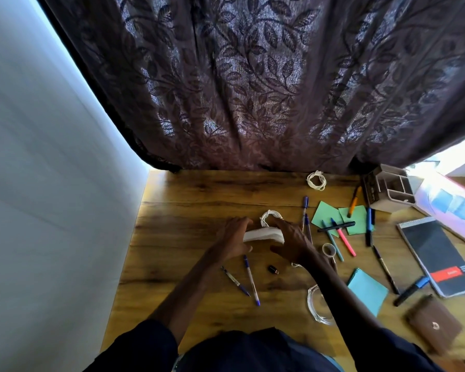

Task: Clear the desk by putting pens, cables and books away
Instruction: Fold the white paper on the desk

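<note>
**Two hands lift a white block from a cluttered wooden desk**

Head view: We look down on a honey-brown wooden desk (188, 200) pushed against a dark, leaf-patterned curtain (253, 89). Near the desk's middle, the person's left hand (232, 237) and right hand (293, 242) grip a white paper-like block (263, 235) from either side, with fingers curled over its ends. The picture is soft here, so we cannot tell whether the block is a small book or a pad. We judge that holding both ends keeps its pages together while it is picked up.

Just behind the block lies a coiled white cable (270, 217). A second coiled white cable (316, 180) sits farther back, near the curtain. Two blue ballpoint pens (250, 277) lie on the wood just in front of the left hand.

To the right, more pens and markers are strewn over green sticky notes (330, 214). Beyond them a black-covered spiral notebook (438, 256) lies flat. A pale wooden desk organiser (389, 187) with open compartments stands at the back right corner. We judge it the likely home for the pens. With pens, cables and the notebook all on the desk, the clearing seems barely begun.
</note>
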`<state>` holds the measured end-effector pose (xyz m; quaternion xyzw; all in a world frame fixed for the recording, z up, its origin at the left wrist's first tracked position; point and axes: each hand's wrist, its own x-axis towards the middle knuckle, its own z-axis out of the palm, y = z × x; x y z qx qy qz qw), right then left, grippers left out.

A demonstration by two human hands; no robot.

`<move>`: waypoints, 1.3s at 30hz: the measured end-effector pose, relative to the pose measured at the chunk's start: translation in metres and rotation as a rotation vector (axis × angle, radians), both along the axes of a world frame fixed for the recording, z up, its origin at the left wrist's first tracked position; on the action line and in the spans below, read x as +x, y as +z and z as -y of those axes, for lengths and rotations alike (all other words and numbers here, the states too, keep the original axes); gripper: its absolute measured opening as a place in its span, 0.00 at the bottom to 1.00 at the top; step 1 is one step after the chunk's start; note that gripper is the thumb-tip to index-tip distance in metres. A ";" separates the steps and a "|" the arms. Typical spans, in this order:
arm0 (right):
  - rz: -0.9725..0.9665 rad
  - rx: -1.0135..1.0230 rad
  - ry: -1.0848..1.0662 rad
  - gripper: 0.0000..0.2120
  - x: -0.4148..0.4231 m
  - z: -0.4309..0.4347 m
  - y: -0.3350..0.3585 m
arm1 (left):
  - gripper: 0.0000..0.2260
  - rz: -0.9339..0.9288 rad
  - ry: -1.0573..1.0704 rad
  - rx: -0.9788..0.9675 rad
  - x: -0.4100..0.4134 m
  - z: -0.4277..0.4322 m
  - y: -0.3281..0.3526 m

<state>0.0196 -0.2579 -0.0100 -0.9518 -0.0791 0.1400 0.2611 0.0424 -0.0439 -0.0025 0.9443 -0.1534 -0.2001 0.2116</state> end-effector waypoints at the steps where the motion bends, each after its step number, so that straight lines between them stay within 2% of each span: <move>1: 0.030 0.014 0.018 0.37 0.001 0.000 0.001 | 0.33 0.007 -0.002 0.003 0.001 0.000 0.000; 4: 0.092 0.043 0.035 0.28 0.002 -0.001 0.003 | 0.32 0.024 -0.008 0.006 0.003 0.000 -0.002; 9: 0.086 -0.010 -0.029 0.25 0.000 -0.002 0.012 | 0.30 0.062 0.051 -0.037 0.001 -0.003 -0.006; 14: 0.145 0.034 -0.180 0.25 0.006 -0.008 0.027 | 0.34 0.274 0.392 -0.346 -0.007 -0.015 0.003; 16: 0.173 0.083 -0.283 0.25 0.011 -0.017 0.037 | 0.34 0.273 0.462 -0.450 -0.007 -0.018 0.008; 20: 0.134 0.178 -0.513 0.24 0.027 -0.040 0.061 | 0.39 0.017 0.331 -0.556 -0.011 -0.014 0.017; 23: 0.071 0.244 -0.593 0.24 0.035 -0.062 0.076 | 0.41 0.056 0.228 -0.577 -0.014 -0.008 0.021; 26: 0.081 0.358 -0.578 0.23 0.037 -0.085 0.084 | 0.42 0.157 0.275 -0.594 -0.013 -0.010 0.028; 28: 0.091 0.404 -0.525 0.20 0.037 -0.100 0.087 | 0.37 0.230 0.353 -0.563 -0.010 -0.017 0.032; 31: 0.090 0.422 -0.463 0.22 0.038 -0.120 0.091 | 0.28 0.324 0.464 -0.500 -0.008 -0.034 0.032; 34: -0.003 0.445 -0.449 0.25 0.040 -0.136 0.089 | 0.25 0.282 0.557 -0.453 -0.006 -0.052 0.028; 39: -0.132 0.488 -0.358 0.20 0.044 -0.156 0.084 | 0.28 0.255 0.650 -0.497 -0.007 -0.077 0.020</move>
